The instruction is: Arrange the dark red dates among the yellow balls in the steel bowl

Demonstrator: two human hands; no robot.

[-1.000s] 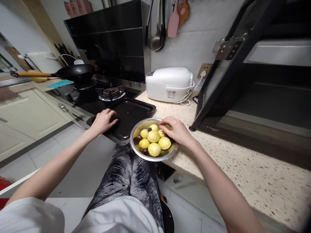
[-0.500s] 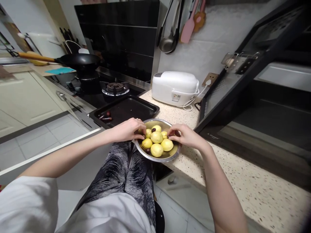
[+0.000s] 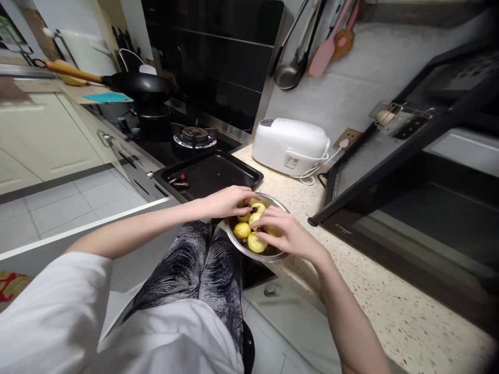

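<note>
The bench [image 3: 366, 291] carries a black tray [image 3: 218, 171] and, beside it at the front edge, a metal bowl [image 3: 234, 240]. Pressure on its outer side could tip it. The left hand [image 3: 230, 201] and right hand [image 3: 286, 231] curl over it, half closed; any hold cannot be determined. Yellow fruit [image 3: 257, 242] inside may roll out if knocked. Small dark fruit [image 3: 254, 210] lie among them and on the tray.

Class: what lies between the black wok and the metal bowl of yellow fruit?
In the head view, going from the wok to the bowl: the foil-ringed gas burner, the black baking tray, then the person's left hand.
</note>
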